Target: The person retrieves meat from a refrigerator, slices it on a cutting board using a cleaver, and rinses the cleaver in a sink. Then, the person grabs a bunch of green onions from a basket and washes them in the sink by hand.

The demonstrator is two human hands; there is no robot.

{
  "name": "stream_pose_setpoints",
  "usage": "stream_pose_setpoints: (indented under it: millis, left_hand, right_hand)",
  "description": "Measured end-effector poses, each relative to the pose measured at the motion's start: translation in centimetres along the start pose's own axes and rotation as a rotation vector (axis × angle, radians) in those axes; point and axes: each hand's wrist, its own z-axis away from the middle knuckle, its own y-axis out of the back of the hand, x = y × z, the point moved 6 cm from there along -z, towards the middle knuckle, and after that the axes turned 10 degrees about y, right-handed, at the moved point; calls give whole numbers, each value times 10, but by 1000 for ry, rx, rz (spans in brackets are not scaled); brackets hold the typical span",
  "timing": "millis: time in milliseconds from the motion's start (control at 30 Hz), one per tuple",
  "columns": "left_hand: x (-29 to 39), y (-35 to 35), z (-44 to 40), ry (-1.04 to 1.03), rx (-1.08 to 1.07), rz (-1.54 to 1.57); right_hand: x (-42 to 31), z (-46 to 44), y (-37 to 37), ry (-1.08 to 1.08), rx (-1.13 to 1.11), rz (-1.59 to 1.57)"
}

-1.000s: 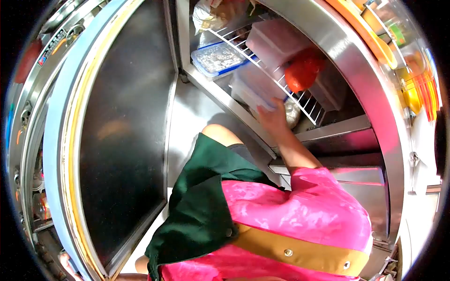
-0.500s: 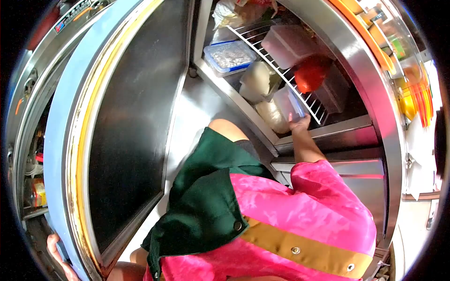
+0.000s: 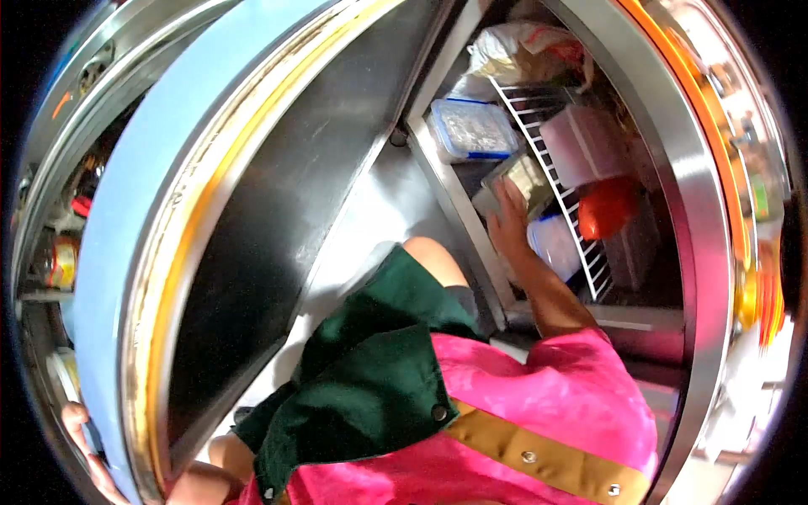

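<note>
Head camera: from where I stand, the right hand (image 3: 508, 220) reaches into the open steel cabinet (image 3: 697, 219), fingers extended and slightly parted at a clear container (image 3: 528, 179) with pale contents — whether they grip it, I can't tell. That container sits between a blue-rimmed box (image 3: 475, 129) and a translucent tub (image 3: 555, 244), near the wire rack (image 3: 550, 172). Off to the side, the left hand (image 3: 90, 454) curls around the edge of the blue door (image 3: 109, 278).

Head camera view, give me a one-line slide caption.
Left hand on the open door, right hand inside the metal cabinet, near a blue-rimmed container.
</note>
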Motion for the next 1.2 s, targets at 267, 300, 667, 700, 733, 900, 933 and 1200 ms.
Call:
stream_pose_setpoints:
  millis: [267,300,667,700,733,900,933,1200]
  left_hand:
    - [26,-77,25,38,253,-441]
    - [24,-90,29,52,286,-504]
    - [10,-136,28,148,421,-872]
    - [9,-138,26,150,418,-889]
    - [8,-141,24,155,416,-905]
    - [5,-154,22,167,413,-970]
    - [6,-157,21,167,417,-982]
    - [15,-173,21,158,440,-1039]
  right_hand:
    - [175,-163,-126,-518,182,182]
    - [200,-166,-139,-621,143,243]
    - [326,-146,-183,-960,54,346]
    - [329,-146,-183,-967,61,336]
    - [331,-146,-184,-967,63,326]
    - [336,-148,-191,-964,79,281]
    - [336,-149,-192,-959,86,270]
    - [348,-158,-195,-940,110,208]
